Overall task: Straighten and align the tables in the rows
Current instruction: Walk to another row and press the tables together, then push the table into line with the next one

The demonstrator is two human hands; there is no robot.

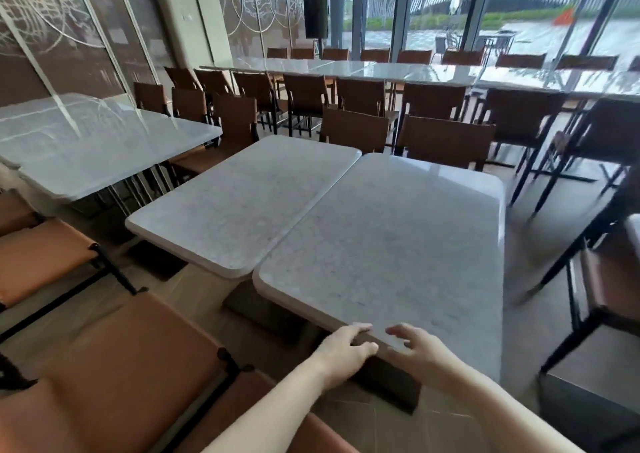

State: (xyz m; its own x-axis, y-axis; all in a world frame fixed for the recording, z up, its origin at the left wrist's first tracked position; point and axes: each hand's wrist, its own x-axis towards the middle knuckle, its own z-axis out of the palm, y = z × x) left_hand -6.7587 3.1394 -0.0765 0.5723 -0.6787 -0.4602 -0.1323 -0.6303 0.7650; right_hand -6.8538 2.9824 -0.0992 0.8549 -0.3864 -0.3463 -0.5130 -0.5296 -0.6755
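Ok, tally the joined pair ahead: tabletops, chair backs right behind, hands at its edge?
White marble tabletops, left tabletop and right tabletop: 2
Brown chair backs, left chair back, right chair back: 2
Bare hands, left hand, right hand: 2
Total: 6

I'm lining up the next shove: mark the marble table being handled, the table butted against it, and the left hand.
Near marble table [398,244], head view: middle of its top.
Adjoining marble table [242,199], head view: middle of its top.
Left hand [346,348], head view: back of the hand, fingers curled on the table's near edge.
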